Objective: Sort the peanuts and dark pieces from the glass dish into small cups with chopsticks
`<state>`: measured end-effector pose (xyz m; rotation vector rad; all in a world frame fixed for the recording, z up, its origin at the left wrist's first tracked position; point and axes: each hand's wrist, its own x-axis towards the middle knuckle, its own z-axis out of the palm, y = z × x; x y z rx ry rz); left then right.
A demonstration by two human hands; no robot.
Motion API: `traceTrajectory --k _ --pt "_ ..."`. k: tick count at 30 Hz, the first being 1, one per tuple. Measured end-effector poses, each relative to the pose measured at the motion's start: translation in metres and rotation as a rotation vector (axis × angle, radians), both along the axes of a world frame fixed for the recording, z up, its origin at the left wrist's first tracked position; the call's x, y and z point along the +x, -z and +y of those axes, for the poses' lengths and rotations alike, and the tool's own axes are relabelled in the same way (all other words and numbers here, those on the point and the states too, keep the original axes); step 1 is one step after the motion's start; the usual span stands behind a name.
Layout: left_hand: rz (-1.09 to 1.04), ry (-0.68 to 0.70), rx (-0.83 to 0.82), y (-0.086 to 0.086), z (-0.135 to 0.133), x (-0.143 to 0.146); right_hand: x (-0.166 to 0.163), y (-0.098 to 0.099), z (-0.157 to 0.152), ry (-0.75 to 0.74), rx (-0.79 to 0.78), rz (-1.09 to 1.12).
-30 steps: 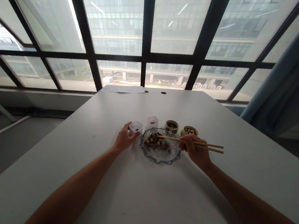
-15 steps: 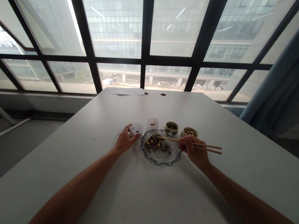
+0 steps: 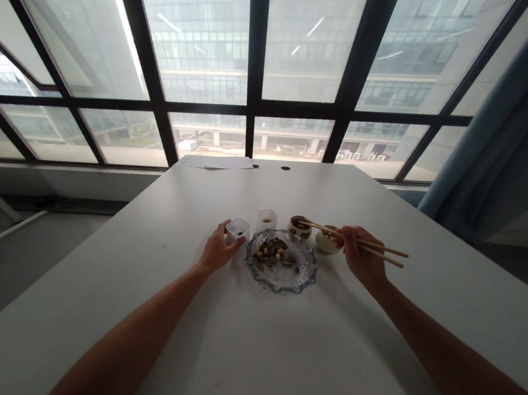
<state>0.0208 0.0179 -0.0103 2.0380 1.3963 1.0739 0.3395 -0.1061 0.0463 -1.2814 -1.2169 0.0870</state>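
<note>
My left hand is closed around the side of a small clear plastic cup with something dark in it. In my right hand is a pair of wooden chopsticks, their tips over the opening of a small patterned cup with dark contents. Whether the tips pinch anything is too small to tell. A scalloped glass plate holds a heap of mixed dark and pale pieces. Behind it stands a second clear cup. Under the chopsticks is another pale cup holding light pieces.
All of this stands on a white table. Papers lie at its far edge, beside two round holes. Large windows rise beyond the table, and a blue curtain hangs at the right.
The chopsticks in my right hand have moved right and away from the heap on the glass plate to the patterned cup. My left hand stays on the clear cup.
</note>
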Motion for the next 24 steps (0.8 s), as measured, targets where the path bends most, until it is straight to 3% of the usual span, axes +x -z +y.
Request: traceTrajectory --k 5,10,17,24 --pt "0.009 -0.011 0.008 0.000 0.000 0.000 -0.010 -0.003 -0.005 -0.064 0.022 0.040" --pt "0.011 0.000 0.008 -0.002 -0.001 0.000 -0.025 0.001 -0.009 -0.213 -0.086 -0.055" --pt "0.004 0.002 -0.002 -0.001 -0.001 0.000 -0.031 0.003 -0.011 -0.250 -0.097 -0.289" --pt "0.000 -0.003 0.002 -0.002 -0.002 0.000 -0.031 0.012 -0.011 -0.272 -0.082 -0.227"
